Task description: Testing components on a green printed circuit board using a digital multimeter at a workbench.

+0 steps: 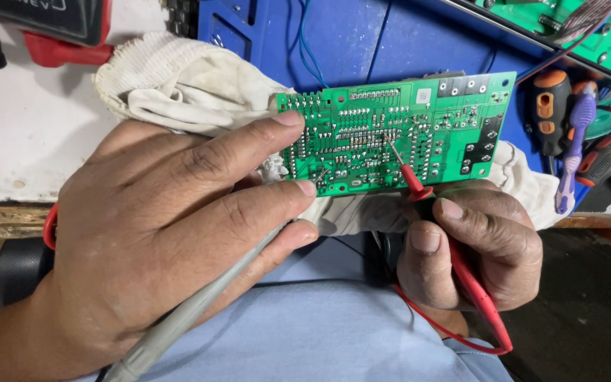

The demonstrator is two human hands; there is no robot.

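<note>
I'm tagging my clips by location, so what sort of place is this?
Most likely an electronics repair bench. The right hand touches a red test probe to a green circuit board, with screwdrivers and more boards lying on the worn worktop.

free: bare white bench [22, 127] left | blocked: screwdrivers [567, 127] right

The grey probe's tip [288, 230] is hidden behind the left hand [157, 240]. The red meter [51, 28] is cut off by the top edge — the circuit board [397, 131] solder marks are too small to tell.
</note>
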